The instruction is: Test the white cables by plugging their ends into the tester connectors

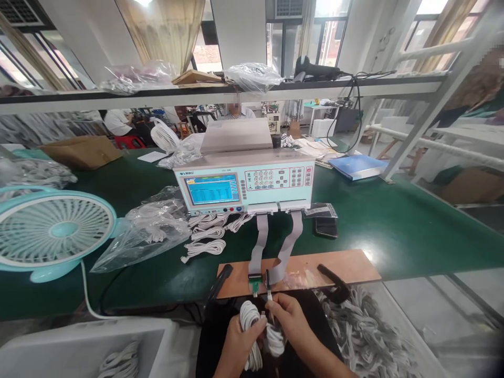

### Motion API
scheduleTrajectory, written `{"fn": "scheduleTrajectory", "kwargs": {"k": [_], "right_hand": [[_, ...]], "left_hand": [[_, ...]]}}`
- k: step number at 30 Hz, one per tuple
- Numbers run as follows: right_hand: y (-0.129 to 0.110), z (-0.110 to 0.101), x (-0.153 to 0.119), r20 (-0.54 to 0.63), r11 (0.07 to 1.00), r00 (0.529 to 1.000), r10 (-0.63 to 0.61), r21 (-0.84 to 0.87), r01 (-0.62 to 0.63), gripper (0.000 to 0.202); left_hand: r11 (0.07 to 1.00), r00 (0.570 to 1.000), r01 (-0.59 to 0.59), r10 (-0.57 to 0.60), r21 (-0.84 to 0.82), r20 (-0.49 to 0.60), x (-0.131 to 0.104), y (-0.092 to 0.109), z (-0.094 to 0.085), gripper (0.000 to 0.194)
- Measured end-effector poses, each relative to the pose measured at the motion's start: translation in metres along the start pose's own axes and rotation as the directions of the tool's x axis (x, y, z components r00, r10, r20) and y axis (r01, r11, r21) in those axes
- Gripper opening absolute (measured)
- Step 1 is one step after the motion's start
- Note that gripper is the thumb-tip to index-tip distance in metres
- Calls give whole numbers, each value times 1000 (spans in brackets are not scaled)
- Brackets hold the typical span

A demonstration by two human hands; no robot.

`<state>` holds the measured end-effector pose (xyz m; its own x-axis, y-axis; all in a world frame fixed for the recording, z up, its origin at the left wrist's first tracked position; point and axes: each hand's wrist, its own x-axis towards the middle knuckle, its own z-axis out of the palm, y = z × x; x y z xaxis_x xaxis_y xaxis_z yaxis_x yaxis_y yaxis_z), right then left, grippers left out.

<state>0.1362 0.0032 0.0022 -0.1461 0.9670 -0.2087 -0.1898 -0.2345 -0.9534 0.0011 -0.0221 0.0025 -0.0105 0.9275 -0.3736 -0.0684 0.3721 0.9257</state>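
Observation:
My left hand [240, 341] is closed around a coiled white cable [249, 315], a plug end sticking up by its thumb. My right hand [289, 315] pinches the plug end of a white cable at the small connector [268, 281] on the board's front edge; a second coil [274, 340] hangs below it. Beside that connector, a green circuit board [255, 287] sits on the brown board [326, 270]. Two grey ribbon cables [260, 244] run up to the tester [244, 181], whose screen is lit blue.
Coiled cables [208, 247], a plastic bag [153, 226] and a turquoise fan [63, 231] lie left; a phone [326, 227] and blue folder [358, 166] right. Two black clamps [334, 282] flank the board. Cable piles [366, 331] fill the lower right; a white bin [157, 341] stands lower left.

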Motion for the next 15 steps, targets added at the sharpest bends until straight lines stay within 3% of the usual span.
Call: {"fn": "scheduleTrajectory", "kwargs": {"k": [3,8,15], "right_hand": [[-1,4,2,-16,998,998,59,38,-58,36],[-7,6,2,-27,995,996,83,59,-82,37],[-17,4,1,24,996,997,72,41,-73,35]], "left_hand": [[998,997,39,-36,-44,65,1,2,-5,31],[987,988,-6,-19,-163,-152,4,-1,1,26],[977,959,-34,-27,-209,-283,13,-6,7,29]]}}
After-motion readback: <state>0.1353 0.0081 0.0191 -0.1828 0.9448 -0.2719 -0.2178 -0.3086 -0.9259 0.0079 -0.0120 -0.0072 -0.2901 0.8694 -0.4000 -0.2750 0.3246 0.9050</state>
